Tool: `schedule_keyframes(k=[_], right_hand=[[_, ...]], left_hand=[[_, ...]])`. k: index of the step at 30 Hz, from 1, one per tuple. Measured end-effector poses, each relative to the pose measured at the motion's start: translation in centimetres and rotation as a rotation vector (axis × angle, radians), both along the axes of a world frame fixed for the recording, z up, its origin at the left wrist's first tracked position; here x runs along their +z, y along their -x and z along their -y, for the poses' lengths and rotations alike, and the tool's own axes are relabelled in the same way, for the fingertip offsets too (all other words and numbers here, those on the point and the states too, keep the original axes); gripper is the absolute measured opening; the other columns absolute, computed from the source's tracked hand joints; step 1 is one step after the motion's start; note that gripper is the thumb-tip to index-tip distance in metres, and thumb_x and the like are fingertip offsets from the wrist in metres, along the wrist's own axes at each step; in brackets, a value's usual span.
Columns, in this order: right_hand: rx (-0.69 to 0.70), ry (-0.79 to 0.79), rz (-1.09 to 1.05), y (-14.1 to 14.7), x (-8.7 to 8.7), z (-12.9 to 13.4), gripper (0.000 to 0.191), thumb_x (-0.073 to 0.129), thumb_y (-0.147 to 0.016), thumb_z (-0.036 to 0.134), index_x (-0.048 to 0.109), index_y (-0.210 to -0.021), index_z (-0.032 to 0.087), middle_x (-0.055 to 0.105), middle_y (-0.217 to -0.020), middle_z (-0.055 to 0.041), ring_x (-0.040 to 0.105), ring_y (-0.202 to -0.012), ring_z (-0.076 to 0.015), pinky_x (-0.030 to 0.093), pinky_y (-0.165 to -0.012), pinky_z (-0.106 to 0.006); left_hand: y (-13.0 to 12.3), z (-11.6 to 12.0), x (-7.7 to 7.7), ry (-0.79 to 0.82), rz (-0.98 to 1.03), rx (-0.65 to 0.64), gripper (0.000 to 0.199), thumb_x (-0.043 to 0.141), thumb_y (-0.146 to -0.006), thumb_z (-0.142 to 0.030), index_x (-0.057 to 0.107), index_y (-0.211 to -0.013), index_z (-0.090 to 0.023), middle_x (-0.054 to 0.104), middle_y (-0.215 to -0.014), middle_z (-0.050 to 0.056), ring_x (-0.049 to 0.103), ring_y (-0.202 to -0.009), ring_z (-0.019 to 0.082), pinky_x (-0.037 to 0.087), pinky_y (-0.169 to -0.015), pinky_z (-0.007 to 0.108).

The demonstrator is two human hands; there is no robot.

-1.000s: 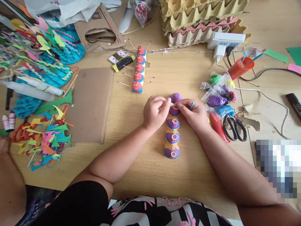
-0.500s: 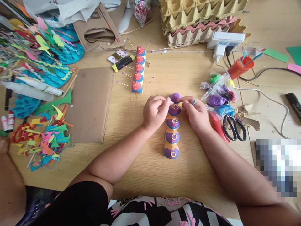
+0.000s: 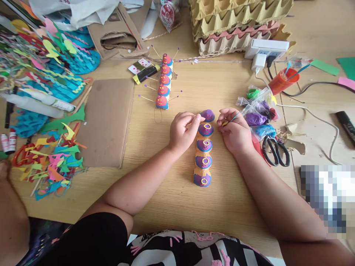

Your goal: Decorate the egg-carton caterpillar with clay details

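A row of egg-carton cups lies lengthwise before me, painted purple and blue over orange, with yellow rings on all but the far cup. At that plain purple far cup, my left hand has thumb and forefinger pinched together; whatever is between them is too small to make out. Just right of the row, my right hand holds a thin blue stick with a bit of yellow at its lower end. Its fingertips are apart from the cups.
Beyond stands a finished-looking red and blue cup row with purple-tipped sticks. Scissors, bagged clay and an orange cup are at right. Cardboard, paper scraps and another person's arm are at left.
My right hand has drawn back to the right from the far cup and turned, showing more of the blue stick and its yellow end. My left hand has stayed nearly still.
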State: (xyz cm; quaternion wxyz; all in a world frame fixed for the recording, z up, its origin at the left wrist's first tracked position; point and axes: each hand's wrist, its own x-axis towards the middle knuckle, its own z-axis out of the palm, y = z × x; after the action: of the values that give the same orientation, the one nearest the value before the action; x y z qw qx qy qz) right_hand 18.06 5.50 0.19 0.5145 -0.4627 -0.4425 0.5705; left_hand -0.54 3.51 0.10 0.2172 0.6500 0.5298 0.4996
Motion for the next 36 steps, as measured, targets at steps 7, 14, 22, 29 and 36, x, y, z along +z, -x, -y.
schedule_keyframes(k=[7,14,22,29,36], right_hand=[[-0.059,0.018,-0.084,0.33,0.12,0.14,0.036,0.058,-0.060,0.011,0.062,-0.093,0.026,0.061,-0.085,-0.0003,0.056,-0.072,-0.0132,0.035,-0.055,-0.026],[-0.081,-0.016,-0.130,0.33,-0.46,0.03,0.024,0.080,-0.078,0.026,0.062,-0.094,0.026,0.071,-0.093,0.0005,0.066,-0.075,-0.0110,0.037,-0.051,-0.022],[-0.092,-0.018,-0.084,0.34,-0.51,0.35,0.041,0.090,-0.079,0.056,0.065,-0.085,0.025,0.064,-0.064,0.0051,0.050,-0.049,-0.0079,0.033,-0.044,-0.023],[-0.102,-0.055,-0.127,0.37,-0.70,0.14,0.041,0.097,-0.071,0.048,0.067,-0.085,0.024,0.067,-0.075,0.0048,0.049,-0.055,-0.0063,0.039,-0.050,-0.023],[-0.070,-0.032,-0.064,0.33,-0.61,0.09,0.040,0.094,-0.073,0.051,0.071,-0.091,0.024,0.070,-0.079,0.0021,0.051,-0.058,-0.0077,0.039,-0.051,-0.024]], left_hand=[[0.01,-0.02,-0.04,-0.002,-0.005,-0.007,0.046,0.050,-0.110,-0.051,0.082,-0.090,-0.023,0.082,-0.090,0.004,0.074,-0.091,0.019,0.056,-0.088,0.036],[-0.04,-0.09,-0.14,-0.033,0.044,-0.021,0.045,0.053,-0.109,-0.050,0.082,-0.089,-0.021,0.081,-0.087,0.004,0.073,-0.087,0.018,0.054,-0.086,0.036],[-0.06,-0.12,-0.22,-0.026,0.056,-0.024,0.045,0.053,-0.108,-0.052,0.082,-0.089,-0.022,0.080,-0.087,0.004,0.073,-0.087,0.019,0.054,-0.085,0.036],[-0.03,-0.10,-0.24,-0.053,0.054,-0.044,0.043,0.054,-0.108,-0.050,0.082,-0.092,-0.022,0.081,-0.090,0.004,0.073,-0.089,0.018,0.054,-0.088,0.035],[-0.06,-0.10,-0.07,-0.075,0.054,-0.059,0.042,0.055,-0.108,-0.049,0.082,-0.093,-0.021,0.081,-0.090,0.004,0.072,-0.089,0.018,0.055,-0.088,0.035]])
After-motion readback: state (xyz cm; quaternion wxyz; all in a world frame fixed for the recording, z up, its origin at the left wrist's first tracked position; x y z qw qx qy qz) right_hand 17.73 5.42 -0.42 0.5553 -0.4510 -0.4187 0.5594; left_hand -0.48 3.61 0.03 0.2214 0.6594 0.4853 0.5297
